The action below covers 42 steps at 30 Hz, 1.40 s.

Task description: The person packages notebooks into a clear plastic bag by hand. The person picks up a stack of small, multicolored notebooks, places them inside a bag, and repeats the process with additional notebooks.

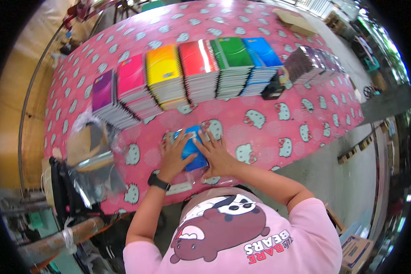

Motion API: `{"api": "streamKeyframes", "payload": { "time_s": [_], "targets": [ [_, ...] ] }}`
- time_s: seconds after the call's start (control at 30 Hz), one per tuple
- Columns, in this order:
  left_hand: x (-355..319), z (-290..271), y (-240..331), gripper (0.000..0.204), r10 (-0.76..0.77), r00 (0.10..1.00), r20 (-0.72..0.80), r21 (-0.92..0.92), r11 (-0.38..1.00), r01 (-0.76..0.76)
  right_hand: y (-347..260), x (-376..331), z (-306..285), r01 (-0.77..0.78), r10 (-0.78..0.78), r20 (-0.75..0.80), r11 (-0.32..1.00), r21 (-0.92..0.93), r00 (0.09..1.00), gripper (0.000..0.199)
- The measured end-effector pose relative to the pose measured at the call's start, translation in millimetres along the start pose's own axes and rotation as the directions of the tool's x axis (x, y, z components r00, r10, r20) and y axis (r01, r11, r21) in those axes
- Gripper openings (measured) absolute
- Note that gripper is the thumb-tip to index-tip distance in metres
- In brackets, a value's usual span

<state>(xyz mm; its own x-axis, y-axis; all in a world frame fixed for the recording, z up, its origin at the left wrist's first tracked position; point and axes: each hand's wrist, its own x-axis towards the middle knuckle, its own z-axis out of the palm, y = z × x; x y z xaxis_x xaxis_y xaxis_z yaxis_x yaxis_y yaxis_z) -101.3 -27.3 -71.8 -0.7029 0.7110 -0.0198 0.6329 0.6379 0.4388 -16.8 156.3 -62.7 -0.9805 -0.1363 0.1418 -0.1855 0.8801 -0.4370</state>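
Head view: blue notebook [192,148] partly beneath left grip [172,157] and right grip [218,157], both wide.

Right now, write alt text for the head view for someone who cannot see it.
A person's left hand and right hand lie spread on a flat blue item on a pink patterned tablecloth. Beyond it stands a row of six spiral notebook stacks, left to right purple, pink, yellow, red, green and blue; plastic bags lie at the left.
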Motion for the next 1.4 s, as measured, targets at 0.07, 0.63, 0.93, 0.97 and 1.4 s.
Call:
{"api": "streamKeyframes", "payload": {
  "time_s": [0.07, 0.63, 0.93, 0.97, 1.4],
  "targets": [
    [-3, -3, 2, 0.071, -0.005, 1.000, -0.003, 0.004, 1.000, 0.005, 46, -20, -8, -0.013, 0.034, -0.151, 0.991, 0.136, 0.988, 0.101],
    [-4, -5, 1, 0.072, -0.009, 1.000, -0.017, -0.061, 0.998, 0.007, 265, -1, -124, -0.125, 0.636, -0.550, 0.708, 0.695, 0.542, 0.041],
    [1, 2, 2, 0.071, 0.064, 0.997, -0.051, -0.100, 0.993, -0.068, 232, -4, -64, -0.343, 0.574, 0.249, 0.060, 0.937, 0.780, 0.046],
    [-4, 5, -8, 0.072, 0.053, 0.996, -0.078, -0.097, 0.993, -0.061, 171, 23, -62, -0.419, 0.551, 0.299, 0.102, 0.902, 0.779, 0.047],
    [-4, 2, -4, 0.083, -0.023, 0.993, -0.119, -0.239, 0.971, -0.007, 17, 25, -15, -0.426, 0.425, 0.152, 0.904, -0.029, 0.892, 0.069]
  ]
}}
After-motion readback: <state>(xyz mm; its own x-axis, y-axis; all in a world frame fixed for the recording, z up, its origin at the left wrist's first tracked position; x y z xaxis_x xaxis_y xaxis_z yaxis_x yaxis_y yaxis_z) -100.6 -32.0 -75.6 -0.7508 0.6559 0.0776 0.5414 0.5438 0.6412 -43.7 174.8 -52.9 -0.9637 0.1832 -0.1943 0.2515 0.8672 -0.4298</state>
